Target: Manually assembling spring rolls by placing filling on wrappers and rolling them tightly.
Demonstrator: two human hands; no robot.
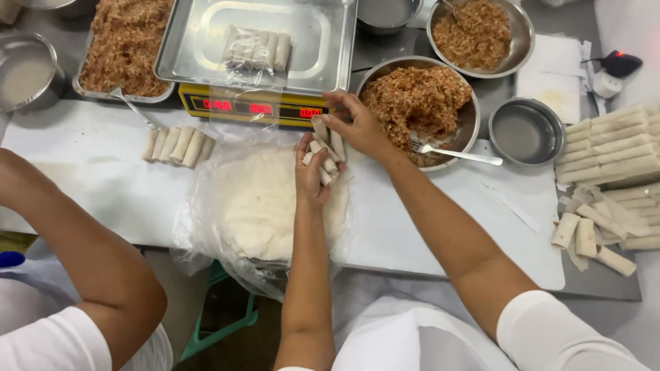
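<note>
Several small rolls [323, 161] lie bundled in the left hand [311, 175], its fingers [302, 159] curled snugly round them, while the right hand [361, 127] pinches one more roll [337, 143] between thumb and fingertips at the top of the bundle, above the stack of round wrappers [265, 206] on the counter [426, 233]. The step in hand looks like gathering rolls into a batch; the next move seemingly calls for a steady carry to the tray [199, 48] on the scale [254, 106] without loosening the grip.
</note>
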